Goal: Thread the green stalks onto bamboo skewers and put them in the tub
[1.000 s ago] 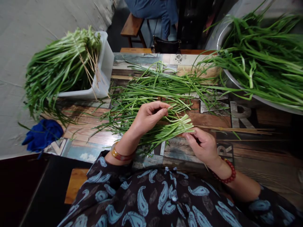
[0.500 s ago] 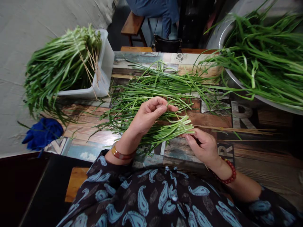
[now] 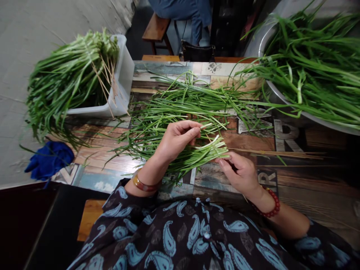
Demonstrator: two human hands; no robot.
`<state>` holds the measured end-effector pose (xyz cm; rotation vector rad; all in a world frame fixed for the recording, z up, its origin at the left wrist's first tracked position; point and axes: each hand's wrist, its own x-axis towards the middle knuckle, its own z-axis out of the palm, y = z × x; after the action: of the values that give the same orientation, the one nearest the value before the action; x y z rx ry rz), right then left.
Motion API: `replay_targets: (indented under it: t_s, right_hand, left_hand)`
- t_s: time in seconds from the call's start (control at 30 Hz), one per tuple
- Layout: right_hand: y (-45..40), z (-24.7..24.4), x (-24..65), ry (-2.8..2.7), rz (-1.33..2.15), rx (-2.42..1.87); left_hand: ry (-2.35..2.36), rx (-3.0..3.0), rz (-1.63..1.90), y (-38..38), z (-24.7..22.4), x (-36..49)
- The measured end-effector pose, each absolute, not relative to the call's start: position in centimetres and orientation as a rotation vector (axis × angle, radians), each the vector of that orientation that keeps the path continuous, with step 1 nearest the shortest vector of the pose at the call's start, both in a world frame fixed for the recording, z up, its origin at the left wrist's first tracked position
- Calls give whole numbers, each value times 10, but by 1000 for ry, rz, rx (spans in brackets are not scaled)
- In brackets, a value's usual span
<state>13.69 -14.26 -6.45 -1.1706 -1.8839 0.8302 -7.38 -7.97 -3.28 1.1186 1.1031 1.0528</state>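
A bunch of garlic chives [image 3: 206,152] lies in front of me, its pale cut ends gathered at the right. My right hand [image 3: 239,172] is closed at those ends, pinching a thin bamboo skewer; one end pokes out below the palm, and a tip shows above the bunch. Just above it, my left hand [image 3: 180,138] has thumb and forefinger pressed together on a chive stalk, largely covered by the fingers. Loose chives [image 3: 191,97] spread over the table behind both hands.
A white plastic bin [image 3: 125,75] at left holds skewered chives. A metal basin [image 3: 264,41] heaped with chives stands at right. Bare bamboo skewers [image 3: 298,153] lie on the patterned table [image 3: 213,183]. A blue cloth [image 3: 50,159] is at left. Beyond sits a person [image 3: 182,13] near a stool [image 3: 157,28].
My left hand has dropped slightly, and its fingers have closed more tightly together beside the stalk ends. My right hand stays at the bunch, almost unmoved.
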Motion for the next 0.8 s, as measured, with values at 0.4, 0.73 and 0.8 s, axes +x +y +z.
replay_targets:
  t_s: [0.4,0.73,0.8]
  right_hand:
    - [-141,-64,136,-1877,850,-1173]
    - [-141,-64,136,-1864,856,-1168]
    - [-141,-65,136,-1856,856,-1167]
  left_hand:
    - [1069,1102,962,-81,-33,-74]
    - [1065,1026,957,-82,-32,-71]
    - [1065,1020,954,-83,-32,-71]
